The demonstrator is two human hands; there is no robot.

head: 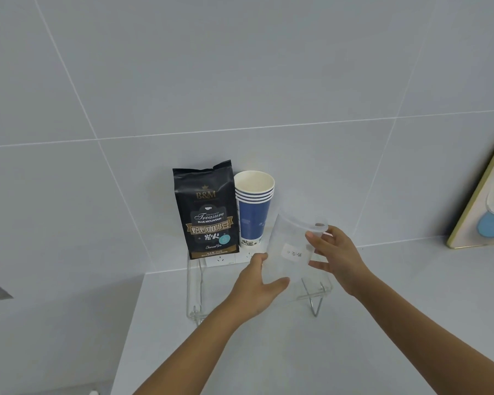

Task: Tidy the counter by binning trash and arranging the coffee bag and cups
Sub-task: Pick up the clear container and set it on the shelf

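A black coffee bag [207,210] stands upright on a clear acrylic shelf [194,280] against the tiled wall. Right beside it is a stack of blue paper cups [253,212], mouth up. Further right, a clear plastic cup [293,249] with a small white label is tilted over the shelf. My left hand [255,289] holds its lower part and my right hand [334,256] grips its rim and side.
The shelf stands on metal legs [315,305] on a pale grey counter [268,352] in a corner. A wall socket [226,259] sits behind the shelf. A framed picture [485,201] leans on the wall at far right. The counter's left edge drops off at about [129,323].
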